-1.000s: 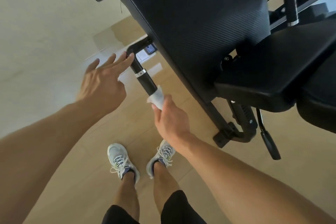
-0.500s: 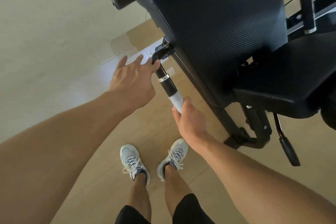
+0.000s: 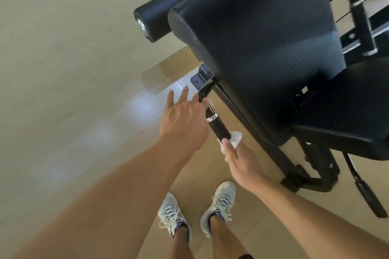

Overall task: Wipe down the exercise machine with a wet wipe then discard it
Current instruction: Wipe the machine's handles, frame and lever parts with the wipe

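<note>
A black exercise machine point(image 3: 263, 33) with a padded backrest and seat fills the upper right. A black handle point(image 3: 216, 124) with a chrome ring sticks out from its left side toward me. My right hand point(image 3: 242, 160) grips a white wet wipe point(image 3: 233, 139) at the handle's near end. My left hand point(image 3: 185, 120) rests against the handle's upper part, fingers spread, fingertips touching the bar near its bracket.
A black roller pad point(image 3: 168, 8) juts out at the top. The machine's base frame point(image 3: 311, 176) and a lever point(image 3: 366, 193) stand on the beige tile floor at right. My two feet in white sneakers point(image 3: 197, 210) stand below the handle.
The view has shifted so the machine sits further right. My right hand has slid the wipe toward the handle's near end, and the wipe now bunches out above my fingers.
</note>
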Motion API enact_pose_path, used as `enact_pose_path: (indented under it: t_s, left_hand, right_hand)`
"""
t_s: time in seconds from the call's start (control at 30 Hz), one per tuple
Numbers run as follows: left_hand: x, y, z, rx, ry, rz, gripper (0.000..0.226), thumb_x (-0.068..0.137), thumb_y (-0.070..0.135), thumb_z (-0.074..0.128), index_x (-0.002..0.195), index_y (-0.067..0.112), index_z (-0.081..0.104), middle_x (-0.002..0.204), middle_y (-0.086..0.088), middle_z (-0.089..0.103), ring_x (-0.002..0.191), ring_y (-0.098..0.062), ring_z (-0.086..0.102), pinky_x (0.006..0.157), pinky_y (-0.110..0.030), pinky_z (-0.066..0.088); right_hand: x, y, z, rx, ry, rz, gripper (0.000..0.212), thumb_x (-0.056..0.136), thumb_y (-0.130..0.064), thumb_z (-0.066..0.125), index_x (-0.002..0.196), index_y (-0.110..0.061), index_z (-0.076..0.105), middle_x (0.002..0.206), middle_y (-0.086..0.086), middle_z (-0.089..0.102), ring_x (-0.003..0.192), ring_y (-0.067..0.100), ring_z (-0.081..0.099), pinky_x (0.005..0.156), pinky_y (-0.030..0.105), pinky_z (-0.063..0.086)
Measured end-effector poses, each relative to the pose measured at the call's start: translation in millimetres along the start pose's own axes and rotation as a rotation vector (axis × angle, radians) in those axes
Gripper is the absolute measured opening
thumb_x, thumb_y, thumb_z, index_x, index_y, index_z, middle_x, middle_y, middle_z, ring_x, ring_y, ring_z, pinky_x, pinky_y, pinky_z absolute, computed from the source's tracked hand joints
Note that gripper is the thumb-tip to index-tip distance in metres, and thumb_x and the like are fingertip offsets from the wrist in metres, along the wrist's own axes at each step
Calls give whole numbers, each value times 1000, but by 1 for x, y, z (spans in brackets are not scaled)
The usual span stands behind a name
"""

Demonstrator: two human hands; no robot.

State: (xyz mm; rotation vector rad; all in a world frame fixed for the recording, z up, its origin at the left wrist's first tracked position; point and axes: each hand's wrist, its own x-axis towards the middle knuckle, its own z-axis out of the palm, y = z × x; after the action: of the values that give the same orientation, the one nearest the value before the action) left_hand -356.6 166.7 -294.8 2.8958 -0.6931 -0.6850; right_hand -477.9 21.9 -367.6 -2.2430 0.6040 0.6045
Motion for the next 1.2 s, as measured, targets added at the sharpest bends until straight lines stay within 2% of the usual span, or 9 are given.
enact_pose_path:
  t_s: [0.07,0.17,0.23,0.37,0.47,0.57,0.73,0.93,1.2]
  left_hand:
    - [2,1,0,73,2,26,65,93,17,41,156,17,26,164,-9,28,156,-28,5,124,-55,6]
    - [7,-1,2,196,15,78,67,95,20,47,157,13,23,163,-14,27,156,-28,8,125,-52,6]
    - [11,-1,2,229,9,104,66,95,22,50,155,13,27,162,-15,30,155,-28,9,125,-51,6]
    - [17,0,1,251,4,120,64,91,22,52,152,15,34,158,-18,36,155,-28,12,125,-51,7]
    - [21,-3,2,272,-13,137,71,91,21,54,155,13,25,162,-18,28,155,-30,10,125,-51,7]
    - [28,-3,6,271,-45,139,79,91,16,53,157,8,11,166,-18,14,155,-30,3,125,-51,7]
    - [35,0,18,132,-104,77,95,88,11,58,158,12,-7,167,-12,-6,155,-30,-8,125,-53,3]
    - [39,4,21,112,-245,9,113,76,-4,59,155,17,-20,162,-11,-31,150,-35,-25,122,-58,-8]
    - [44,6,21,190,-305,-20,120,76,-4,61,150,17,-31,155,-12,-44,150,-35,-27,122,-57,-7]
  right_hand:
    - [16,-11,2,-172,82,-73,68,91,-76,18,90,-18,52,59,-9,54,56,14,56,45,24,35]
    - [43,-51,-4,-272,106,-240,37,104,-46,34,120,-16,47,84,-4,63,75,22,64,61,34,46]
    - [38,-56,1,-310,151,-339,55,103,-44,39,143,-6,35,120,7,63,105,23,64,89,41,52]
    - [-11,-17,14,-329,72,-328,91,94,-74,20,160,-16,-7,166,12,14,150,23,20,121,42,25]
    - [-15,-7,12,-43,183,-292,68,103,-59,16,159,-20,20,156,4,41,141,17,42,112,43,40]
    - [16,-34,14,-79,318,-208,42,106,-41,31,133,-16,51,123,4,65,108,22,65,92,43,51]
    - [47,-59,6,-149,218,-322,38,103,-33,47,135,-11,45,115,2,70,89,19,69,85,43,54]
    - [-3,12,8,-321,203,-156,37,101,-51,45,109,-16,54,65,-13,53,52,9,56,53,30,47]
    - [47,-43,-2,-184,123,-338,28,103,-42,47,115,-17,44,80,-11,61,56,5,58,45,23,42]
